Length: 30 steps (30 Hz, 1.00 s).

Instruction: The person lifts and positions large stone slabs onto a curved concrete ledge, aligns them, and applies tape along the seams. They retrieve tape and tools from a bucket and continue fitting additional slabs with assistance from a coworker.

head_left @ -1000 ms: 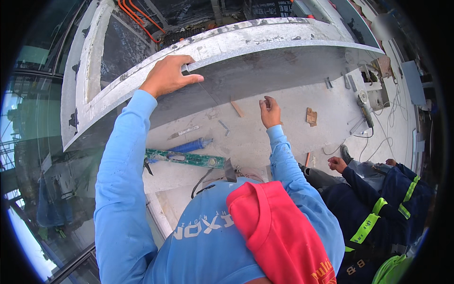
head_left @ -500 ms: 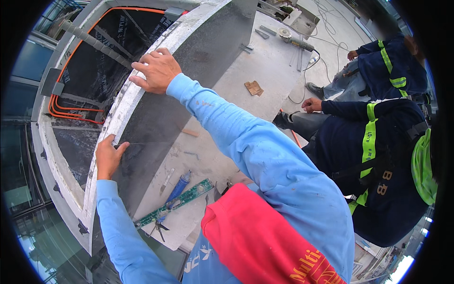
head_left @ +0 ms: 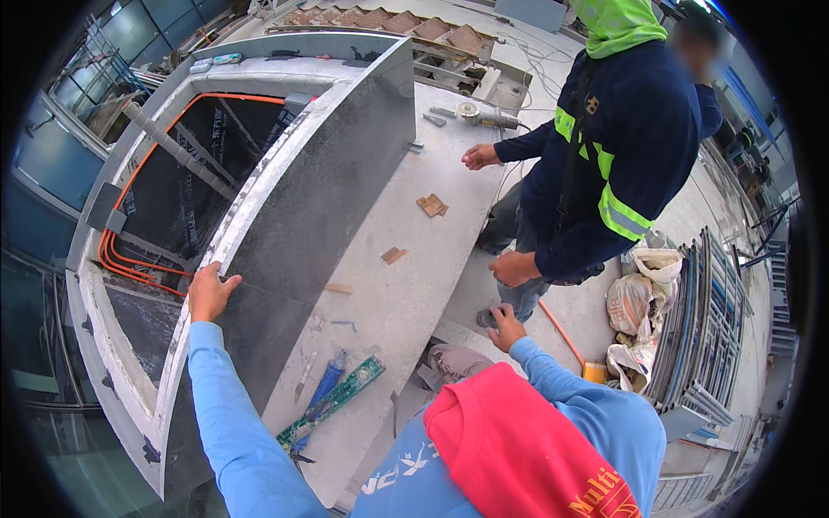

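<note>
- Nearest on my feed: red cloth (head_left: pixel 509 432) over the blue shirt, sleeves reaching forward from it.
- Right hand (head_left: pixel 507 330): low, away from the panel, fingers partly curled beside a small dark object (head_left: pixel 486 319); I can't tell whether it's holding that.
- Green level (head_left: pixel 332 401): lies slantwise on the pale ledge (head_left: pixel 440 250), up against a blue tube (head_left: pixel 329 378); a thin scraper-like tool (head_left: pixel 306 376) is just beside.
- Left hand (head_left: pixel 210 292): clasped over the top edge of the dark grey panel (head_left: pixel 319 190), thumb on the outer face, near a fine seam (head_left: pixel 276 292).
- Panel stands upright along the ledge, against the white-rimmed frame (head_left: pixel 259 78); orange conduit (head_left: pixel 112 250) inside.
- Step, my call: steadying or checking the panel edge at the seam, one-handed. Next move would call for a firm left hold, the seam edges flush and the right hand free.
- Further along the ledge: bent metal piece (head_left: pixel 344 325), wood strip (head_left: pixel 339 288), two brown scraps (head_left: pixel 394 255), then an angle grinder (head_left: pixel 484 116).
- Co-worker (head_left: pixel 639 121) in navy stands right of the ledge, second person (head_left: pixel 710 108) behind.
- Further right: white sacks (head_left: pixel 630 302), stacked metal frames (head_left: pixel 704 319). Far top: reddish ribbed sheets (head_left: pixel 406 26).
</note>
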### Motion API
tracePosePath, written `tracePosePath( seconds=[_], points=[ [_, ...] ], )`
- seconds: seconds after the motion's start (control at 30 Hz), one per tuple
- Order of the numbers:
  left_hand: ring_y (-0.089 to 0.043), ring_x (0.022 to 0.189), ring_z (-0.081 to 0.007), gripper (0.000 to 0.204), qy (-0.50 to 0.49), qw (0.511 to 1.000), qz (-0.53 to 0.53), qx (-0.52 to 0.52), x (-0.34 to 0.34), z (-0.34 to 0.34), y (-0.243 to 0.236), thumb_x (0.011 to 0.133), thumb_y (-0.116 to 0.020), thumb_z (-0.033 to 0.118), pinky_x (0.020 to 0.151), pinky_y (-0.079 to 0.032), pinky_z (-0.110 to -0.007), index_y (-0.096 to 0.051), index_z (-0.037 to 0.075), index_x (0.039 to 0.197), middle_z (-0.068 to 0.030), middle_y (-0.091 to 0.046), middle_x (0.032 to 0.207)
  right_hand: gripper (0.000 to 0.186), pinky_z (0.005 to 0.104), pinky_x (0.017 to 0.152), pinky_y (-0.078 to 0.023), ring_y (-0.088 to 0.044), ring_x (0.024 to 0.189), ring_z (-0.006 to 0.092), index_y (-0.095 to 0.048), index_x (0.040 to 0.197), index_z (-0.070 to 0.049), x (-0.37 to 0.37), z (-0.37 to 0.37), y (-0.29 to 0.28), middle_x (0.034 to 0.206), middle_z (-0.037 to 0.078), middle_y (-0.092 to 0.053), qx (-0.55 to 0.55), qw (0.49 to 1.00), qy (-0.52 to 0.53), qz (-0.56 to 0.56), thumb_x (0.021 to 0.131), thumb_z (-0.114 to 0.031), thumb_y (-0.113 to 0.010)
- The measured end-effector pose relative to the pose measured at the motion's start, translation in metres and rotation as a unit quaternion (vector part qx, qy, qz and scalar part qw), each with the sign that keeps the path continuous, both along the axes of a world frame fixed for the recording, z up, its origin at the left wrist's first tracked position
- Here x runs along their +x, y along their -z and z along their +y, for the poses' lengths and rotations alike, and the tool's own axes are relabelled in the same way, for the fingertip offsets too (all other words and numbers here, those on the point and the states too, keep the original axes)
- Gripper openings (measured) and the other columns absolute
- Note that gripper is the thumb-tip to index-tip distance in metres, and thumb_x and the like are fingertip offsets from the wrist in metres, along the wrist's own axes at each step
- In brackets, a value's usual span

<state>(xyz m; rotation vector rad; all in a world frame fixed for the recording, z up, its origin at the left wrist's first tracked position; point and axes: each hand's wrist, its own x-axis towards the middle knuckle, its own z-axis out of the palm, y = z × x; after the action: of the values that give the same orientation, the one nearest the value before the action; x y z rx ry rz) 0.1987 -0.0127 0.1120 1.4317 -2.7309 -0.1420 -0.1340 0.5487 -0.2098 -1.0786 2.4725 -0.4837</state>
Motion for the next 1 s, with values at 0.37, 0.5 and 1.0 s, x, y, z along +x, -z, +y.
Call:
tracePosePath(
  seconds=[0.37,0.5,1.0],
  points=[
    [-0.065,0.121,-0.0421,0.069,0.012,1.0,-0.006,-0.01,0.017,-0.013,0.014,0.086,-0.081,0.039,0.101,-0.05,-0.047,-0.062,-0.008,0.133,-0.0297,-0.067,0.126,0.047,0.0373,0.08,-0.055,-0.068,0.091,0.0319,-0.061,0.135,0.0,-0.086,-0.089,-0.281,0.111,0.018,-0.067,-0.277,0.946,0.002,0.172,0.094,-0.02,-0.072],
    [-0.063,0.123,-0.0425,0.069,0.002,1.0,-0.008,-0.007,0.019,-0.012,0.018,0.086,-0.08,0.039,0.103,-0.049,-0.047,-0.062,-0.007,0.134,-0.0301,-0.065,0.129,0.044,0.0378,0.081,-0.055,-0.069,0.093,0.032,-0.064,0.132,-0.001,-0.108,-0.103,-0.306,0.108,0.018,-0.067,-0.302,0.933,-0.028,0.192,0.095,-0.023,-0.072],
    [-0.065,0.112,-0.0462,0.064,-0.06,0.996,-0.059,-0.014,-0.023,-0.006,0.005,0.086,-0.078,0.042,0.097,-0.051,-0.048,-0.064,-0.006,0.126,-0.0262,-0.07,0.115,0.052,0.0411,0.097,-0.054,-0.07,0.108,0.0319,-0.068,0.127,0.006,-0.303,-0.374,-0.141,0.12,0.023,-0.071,-0.192,0.979,-0.001,-0.066,0.094,-0.034,-0.071]
  ],
)
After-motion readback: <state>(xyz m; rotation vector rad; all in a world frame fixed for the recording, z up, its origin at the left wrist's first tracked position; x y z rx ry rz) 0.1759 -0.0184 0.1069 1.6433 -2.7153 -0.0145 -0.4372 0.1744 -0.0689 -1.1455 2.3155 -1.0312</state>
